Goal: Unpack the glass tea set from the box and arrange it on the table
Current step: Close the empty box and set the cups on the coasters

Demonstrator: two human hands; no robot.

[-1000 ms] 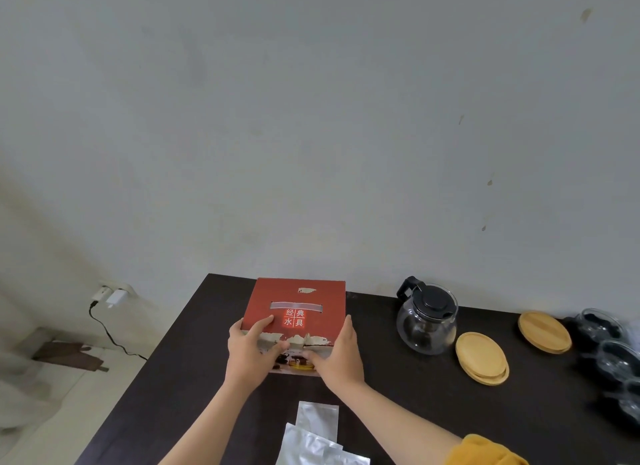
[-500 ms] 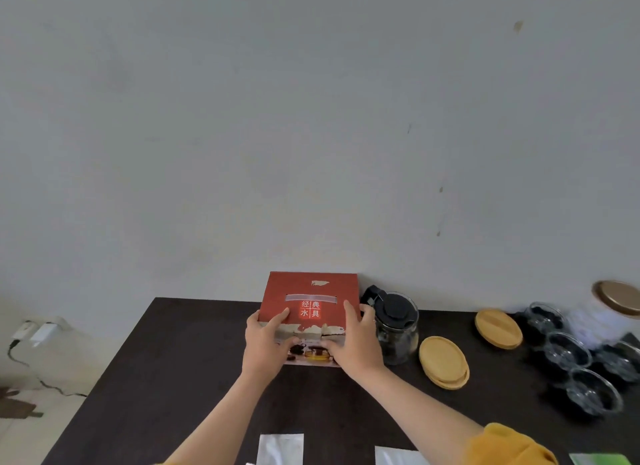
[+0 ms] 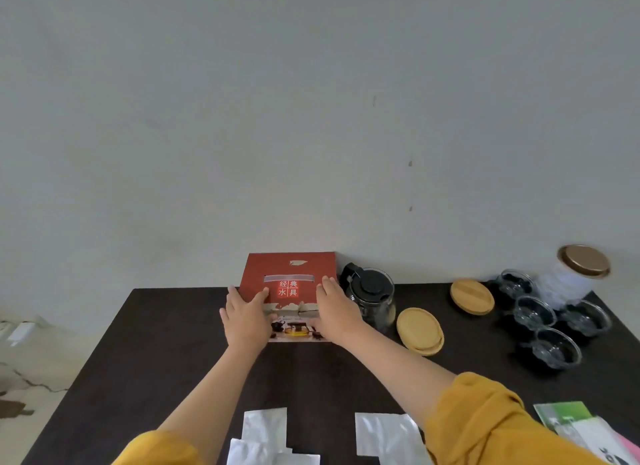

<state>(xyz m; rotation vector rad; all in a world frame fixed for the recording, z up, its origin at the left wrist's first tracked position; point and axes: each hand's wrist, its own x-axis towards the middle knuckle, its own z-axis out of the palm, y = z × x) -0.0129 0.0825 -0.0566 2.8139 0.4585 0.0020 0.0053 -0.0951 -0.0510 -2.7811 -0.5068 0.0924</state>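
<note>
Resting at the far edge of the dark table point(image 3: 166, 354), close against the pale wall, the red box point(image 3: 290, 274) lies flat with its printed lid facing up and closed. Both hands lie on the near half of that lid: the left hand point(image 3: 245, 318) covers the near left corner with fingers fairly straight and the thumb spread toward the white characters, and the right hand point(image 3: 336, 310) rests on the near right part, fingers extended along the lid's right side, thumb toward the centre; neither hand curls round anything. Just beside the box on the right stands a glass teapot point(image 3: 372, 300) with a black lid and handle, nearly touching the box. Near it lies a round wooden lid point(image 3: 419, 330), with a second wooden lid point(image 3: 472, 295) farther back. Four glass cups point(image 3: 535, 311) cluster at the far right, next to a jar point(image 3: 568, 279) with a gold cap. Silver foil packets point(image 3: 265, 430) lie at the near edge between the yellow-sleeved arms, and green-and-white packets point(image 3: 568, 418) sit at the near right corner
</note>
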